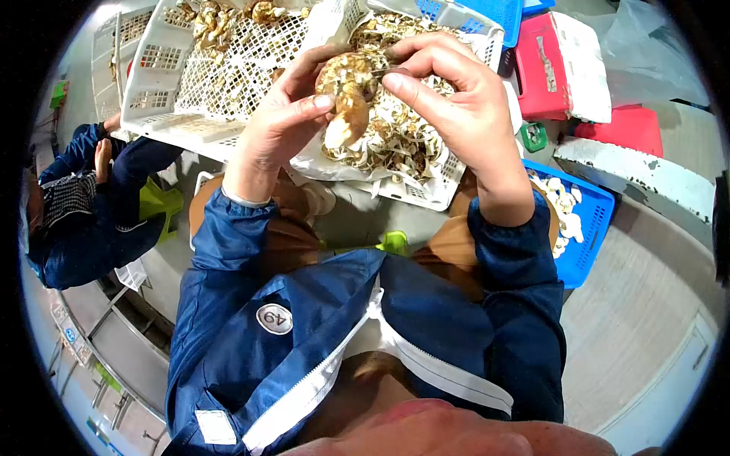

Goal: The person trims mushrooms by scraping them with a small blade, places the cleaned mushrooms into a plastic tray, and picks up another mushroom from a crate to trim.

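A knobbly brown and cream mushroom-like piece [348, 114] is held up in front of me, its pale rounded end pointing down. My left hand [293, 110] has its fingers and thumb around the left side of it. At its upper right, my right hand [452, 87] pinches a small dark thin object, perhaps a blade, between thumb and fingers, close to the piece. Below both hands lies a white crate [437, 199] filled with pale and brown shavings [414, 144]. A second white basket [190, 125] at the upper left holds more brown pieces [214, 26].
A blue basket [597, 228] with white pieces [566, 209] stands at the right, near a red box [541, 68] and a pale ledge [642, 171]. Another person [91, 205] in dark blue sits at the left. A green stool [158, 207] is beside that person.
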Motion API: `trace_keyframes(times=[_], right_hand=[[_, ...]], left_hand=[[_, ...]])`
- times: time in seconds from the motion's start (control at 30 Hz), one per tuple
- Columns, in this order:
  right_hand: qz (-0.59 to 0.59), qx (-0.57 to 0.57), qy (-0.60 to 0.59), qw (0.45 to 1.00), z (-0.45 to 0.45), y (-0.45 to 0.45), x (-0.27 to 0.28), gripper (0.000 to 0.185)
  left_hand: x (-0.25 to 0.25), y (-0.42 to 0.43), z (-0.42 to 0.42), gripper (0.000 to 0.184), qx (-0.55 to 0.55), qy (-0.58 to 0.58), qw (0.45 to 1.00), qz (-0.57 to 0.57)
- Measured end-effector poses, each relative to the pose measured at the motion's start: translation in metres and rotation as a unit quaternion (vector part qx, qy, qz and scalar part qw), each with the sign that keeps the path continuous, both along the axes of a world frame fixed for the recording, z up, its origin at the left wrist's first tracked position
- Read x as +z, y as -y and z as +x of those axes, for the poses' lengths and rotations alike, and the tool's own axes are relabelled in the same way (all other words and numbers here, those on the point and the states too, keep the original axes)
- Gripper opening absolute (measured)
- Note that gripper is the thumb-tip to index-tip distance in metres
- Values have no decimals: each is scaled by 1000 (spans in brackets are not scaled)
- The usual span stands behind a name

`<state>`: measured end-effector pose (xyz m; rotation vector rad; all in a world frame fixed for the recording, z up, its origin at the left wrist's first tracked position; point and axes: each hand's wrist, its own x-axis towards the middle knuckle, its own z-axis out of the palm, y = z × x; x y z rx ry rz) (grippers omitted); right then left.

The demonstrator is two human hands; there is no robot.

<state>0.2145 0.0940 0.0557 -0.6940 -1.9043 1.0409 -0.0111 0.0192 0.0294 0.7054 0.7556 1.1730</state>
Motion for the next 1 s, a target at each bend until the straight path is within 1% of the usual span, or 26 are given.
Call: trace_keyframes(times=[0.27, 0.37, 0.4, 0.53, 0.8, 0.9, 1.0], right_hand=[[-48, 34, 6, 998, -2, 3, -17, 14], [-5, 10, 27, 1000, -5, 9, -19, 13], [37, 8, 32, 999, -6, 11, -16, 11], [88, -30, 55, 994, -9, 19, -21, 10], [144, -30, 59, 987, -10, 16, -27, 11], [135, -29, 52, 989, -11, 15, -25, 9], [43, -28, 25, 998, -10, 18, -24, 8]], left_hand=[[-17, 0, 4, 69, -5, -88, 995, 50], [-19, 4, 5, 70, 7, -94, 994, 58], [-17, 6, 5, 70, 8, -94, 993, 64], [-18, 9, 7, 70, 12, -98, 993, 58], [-25, 8, 4, 68, 10, -74, 996, 43], [-24, 7, 4, 67, 12, -55, 998, 34], [-23, 8, 2, 66, 3, -47, 999, 14]])
